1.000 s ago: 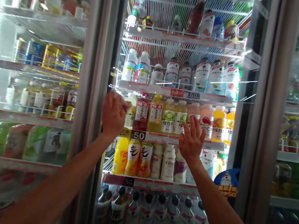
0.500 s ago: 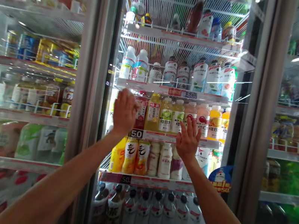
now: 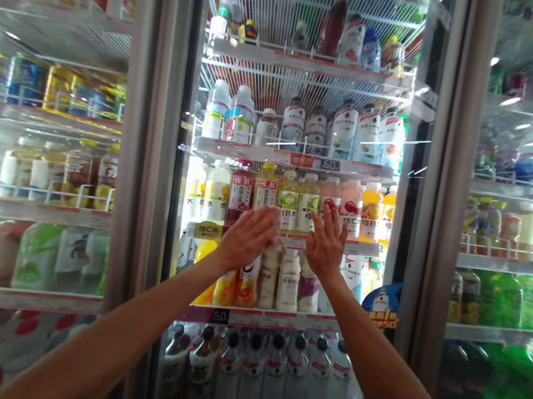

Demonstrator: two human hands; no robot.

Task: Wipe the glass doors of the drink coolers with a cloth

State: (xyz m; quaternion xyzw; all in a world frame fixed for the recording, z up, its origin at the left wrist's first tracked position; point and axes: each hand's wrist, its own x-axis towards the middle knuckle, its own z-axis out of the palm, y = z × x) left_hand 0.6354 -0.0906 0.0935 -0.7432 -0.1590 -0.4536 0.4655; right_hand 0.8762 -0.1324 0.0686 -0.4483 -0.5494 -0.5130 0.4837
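Observation:
My left hand (image 3: 250, 236) is stretched out flat in front of the middle cooler door, fingers pointing right and slightly blurred. Behind it are the price strip (image 3: 290, 239), a yellow drink bottle (image 3: 265, 189) and orange-labelled bottles (image 3: 246, 285). Nothing shows in that hand, though its palm is hidden. Fingers spread and pointing up, my right hand (image 3: 326, 243) appears to rest on the glass, in front of pink drink bottles (image 3: 350, 206). Its palm faces away from me. White bottles (image 3: 289, 280) stand on the shelf below, between the hands.
Metal door frames (image 3: 137, 138) (image 3: 443, 187) stand on both sides. A round blue sticker (image 3: 381, 304) is low on the glass at right. Shelves of cans (image 3: 27, 81) and bottles fill the left cooler; green bottles (image 3: 504, 298) stand in the right one. Light streaks reflect on the glass.
My left hand has swept right and down from the left door edge, its fingers turning rightward. The right hand stays in front of the same bottles. The view has shifted slightly right.

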